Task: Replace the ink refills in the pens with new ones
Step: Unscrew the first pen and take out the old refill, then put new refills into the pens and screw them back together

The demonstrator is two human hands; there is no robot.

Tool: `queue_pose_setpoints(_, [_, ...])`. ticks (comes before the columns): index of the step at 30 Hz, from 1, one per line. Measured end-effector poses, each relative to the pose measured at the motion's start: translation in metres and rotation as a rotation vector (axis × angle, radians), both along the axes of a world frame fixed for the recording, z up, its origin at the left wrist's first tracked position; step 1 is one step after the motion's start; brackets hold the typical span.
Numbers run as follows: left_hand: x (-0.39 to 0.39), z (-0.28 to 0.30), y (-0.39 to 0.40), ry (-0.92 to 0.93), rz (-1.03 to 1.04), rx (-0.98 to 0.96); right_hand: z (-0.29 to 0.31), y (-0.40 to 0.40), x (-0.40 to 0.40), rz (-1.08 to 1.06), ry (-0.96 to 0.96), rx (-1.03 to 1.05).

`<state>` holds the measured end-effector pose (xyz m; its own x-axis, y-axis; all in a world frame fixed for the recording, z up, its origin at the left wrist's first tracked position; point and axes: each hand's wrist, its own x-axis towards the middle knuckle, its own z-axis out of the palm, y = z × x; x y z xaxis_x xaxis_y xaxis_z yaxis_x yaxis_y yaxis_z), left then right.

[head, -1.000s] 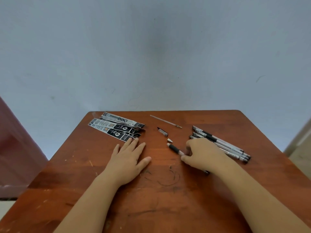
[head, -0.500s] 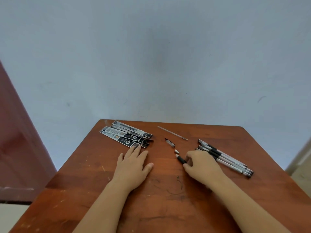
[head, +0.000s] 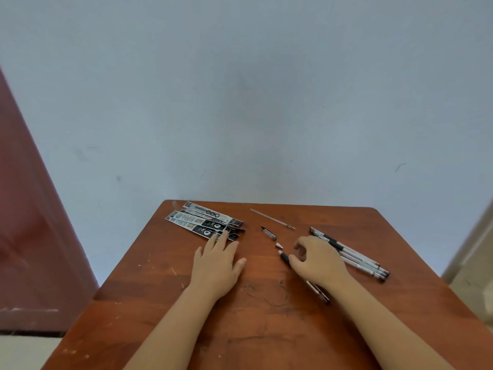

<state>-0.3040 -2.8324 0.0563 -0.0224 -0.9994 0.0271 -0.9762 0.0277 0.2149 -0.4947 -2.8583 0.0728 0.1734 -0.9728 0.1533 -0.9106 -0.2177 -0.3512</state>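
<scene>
Head view showed the left hand (head: 217, 265) spread flat on the table (head: 149, 289), fingertips touching the refill packs (head: 204, 220). Right of it, the right hand (head: 317, 260) curled loosely over a pen (head: 285, 258), spare pens (head: 349, 253) just beyond.

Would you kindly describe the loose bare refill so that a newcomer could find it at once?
Start at the wooden table's far edge by the wall. Between the refill packets and the bundle of pens lies the bare refill. It is thinnest, a clear, unwrapped tube lying alone.

Scuffed wooden table (head: 149, 295), refill packets (head: 204, 221), loose refill (head: 272, 218), pens (head: 352, 256), pen cap (head: 268, 233)
</scene>
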Motion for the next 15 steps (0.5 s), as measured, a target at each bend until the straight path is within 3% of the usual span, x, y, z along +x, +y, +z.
queue_pose_setpoints(10, [0.063, 0.004, 0.013, -0.06, 0.182, 0.066, 0.005, -0.023, 0.075, 0.261, 0.138, -0.137])
queue_pose_setpoints(15, [0.082, -0.008, 0.012, -0.036, 0.199, 0.114, 0.001, -0.052, 0.127, 0.187, 0.222, -0.086])
